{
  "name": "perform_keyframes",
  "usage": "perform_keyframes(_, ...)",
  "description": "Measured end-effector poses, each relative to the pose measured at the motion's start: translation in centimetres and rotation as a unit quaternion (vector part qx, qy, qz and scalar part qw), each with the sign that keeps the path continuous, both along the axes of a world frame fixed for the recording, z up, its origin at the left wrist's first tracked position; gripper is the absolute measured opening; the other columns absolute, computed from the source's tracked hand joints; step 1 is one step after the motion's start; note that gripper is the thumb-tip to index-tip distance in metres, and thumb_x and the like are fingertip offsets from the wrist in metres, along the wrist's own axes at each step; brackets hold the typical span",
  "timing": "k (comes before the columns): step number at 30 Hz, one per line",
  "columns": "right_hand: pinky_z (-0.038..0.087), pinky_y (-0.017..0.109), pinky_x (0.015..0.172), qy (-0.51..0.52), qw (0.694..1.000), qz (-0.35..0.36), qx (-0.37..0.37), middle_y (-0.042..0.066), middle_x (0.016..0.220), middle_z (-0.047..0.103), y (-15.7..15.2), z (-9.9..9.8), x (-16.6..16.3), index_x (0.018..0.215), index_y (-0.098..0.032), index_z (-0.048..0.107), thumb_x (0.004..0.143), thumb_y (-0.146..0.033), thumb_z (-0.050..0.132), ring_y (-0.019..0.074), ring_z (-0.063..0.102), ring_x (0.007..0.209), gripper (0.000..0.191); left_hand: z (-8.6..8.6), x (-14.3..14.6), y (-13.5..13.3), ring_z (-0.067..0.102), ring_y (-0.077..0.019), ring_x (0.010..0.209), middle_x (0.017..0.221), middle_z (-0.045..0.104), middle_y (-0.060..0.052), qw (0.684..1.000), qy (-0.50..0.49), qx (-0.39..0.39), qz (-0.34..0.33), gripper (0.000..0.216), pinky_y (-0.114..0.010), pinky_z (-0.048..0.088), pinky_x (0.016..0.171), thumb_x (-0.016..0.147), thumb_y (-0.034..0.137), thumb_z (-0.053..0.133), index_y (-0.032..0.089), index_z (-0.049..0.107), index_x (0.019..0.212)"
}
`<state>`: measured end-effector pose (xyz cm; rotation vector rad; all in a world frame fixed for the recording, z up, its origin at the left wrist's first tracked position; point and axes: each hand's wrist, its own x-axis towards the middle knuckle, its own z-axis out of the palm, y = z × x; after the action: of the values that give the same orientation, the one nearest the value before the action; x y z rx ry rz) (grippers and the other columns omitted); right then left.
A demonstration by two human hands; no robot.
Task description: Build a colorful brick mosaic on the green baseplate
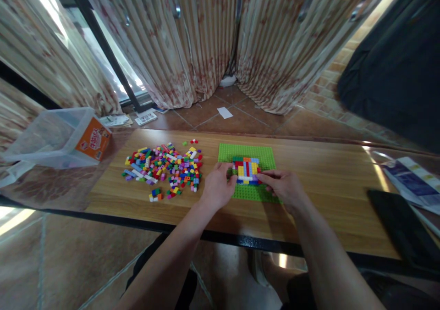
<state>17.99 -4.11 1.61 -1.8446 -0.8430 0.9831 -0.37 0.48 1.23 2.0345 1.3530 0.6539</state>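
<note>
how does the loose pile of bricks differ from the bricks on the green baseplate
The loose pile of bricks lies scattered and unjoined on the wooden table; the brick build is packed into one neat block on the green baseplate. The pile spreads wide, the build is compact. No hand touches the pile; the left hand and right hand flank the build. Both are small, multicoloured bricks.

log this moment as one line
left hand: on baseplate edge | right hand: fingers at brick build | loose bricks: piled left | table: wood
</note>
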Motion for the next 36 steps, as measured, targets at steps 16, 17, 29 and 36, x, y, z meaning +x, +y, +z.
perform_keyframes(16, 0.034, 0.015, 0.031, 0.055, 0.997, 0.026, -0.056, 0.001, 0.062, 0.068, 0.2, 0.2, 0.5, 0.081, -0.014, 0.072, 0.062, -0.035, 0.084, 0.0058, 0.050, 0.042, 0.030, -0.4, 0.4, -0.3, 0.066, -0.0212, 0.091, 0.107, 0.069, -0.011, 1.000, -0.031, -0.002, 0.000, 0.029, -0.038, 0.053, 0.087, 0.085, 0.013, 0.057, 0.014, 0.060, 0.113)
perform_keyframes(17, 0.034, 0.014, 0.031, 0.059, 0.996, 0.027, -0.058, 0.001, 0.061, 0.068, 0.2, 0.3, 0.4, 0.081, -0.014, 0.072, 0.063, -0.032, 0.084, 0.0057, 0.050, 0.041, 0.028, -0.5, 0.4, -0.3, 0.066, -0.0213, 0.090, 0.106, 0.069, -0.011, 0.999, -0.032, -0.003, 0.003, 0.029, -0.038, 0.054, 0.087, 0.085, 0.013, 0.057, 0.014, 0.060, 0.113)
perform_keyframes(29, 0.039, 0.015, 0.032, 0.103, 0.992, 0.013, -0.069, 0.000, 0.057, 0.061, 0.5, 0.6, 0.3, 0.065, -0.013, 0.063, 0.088, -0.035, 0.064, 0.0055, 0.051, 0.038, 0.031, -0.8, 0.1, -0.1, 0.066, -0.0214, 0.087, 0.103, 0.069, -0.011, 0.999, -0.040, 0.006, 0.003, 0.028, -0.039, 0.054, 0.084, 0.085, 0.015, 0.058, 0.013, 0.060, 0.113)
perform_keyframes(36, 0.035, 0.013, 0.030, 0.020, 0.998, 0.002, -0.060, -0.001, 0.054, 0.060, 0.7, -0.3, -0.1, 0.067, -0.014, 0.065, 0.082, -0.036, 0.068, 0.0060, 0.052, 0.038, 0.027, -0.8, 0.3, -0.2, 0.066, -0.0222, 0.090, 0.105, 0.069, -0.012, 0.999, -0.040, 0.000, 0.001, 0.030, -0.040, 0.054, 0.088, 0.084, 0.015, 0.056, 0.014, 0.060, 0.114)
